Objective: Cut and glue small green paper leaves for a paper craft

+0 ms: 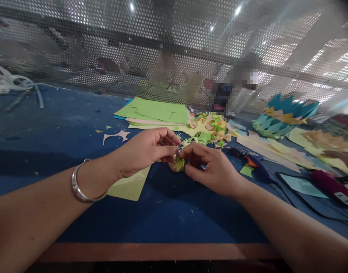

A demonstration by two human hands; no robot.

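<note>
the fingertips of the left hand [145, 149] and the right hand [216, 168] nearly meet, with a small folded paper piece [178, 164] between and just below them; the left thumb and fingers appear closed on its upper left edge, the right fingers and thumb curl in and seem to grip its right side, though the exact contact is partly hidden; neither hand is clearly nearer, and the relation that matters is how the piece sits in that narrow gap, just above the table; its long axis cannot be told, being so small and half covered, but its folds run slantwise toward the right fingertips; it looks yellow-green, creased and puckered, with a paler, pinkish edge on the left; farther out, a pale yellow sheet [131, 185] lies below the left wrist, a heap of paper scraps [216, 127] lies beyond the hands, and a stack of sheets [159, 112] sits left of the heap; a dark blue glue gun [257, 168] rests right of the right hand on the blue table [176, 216]
</note>
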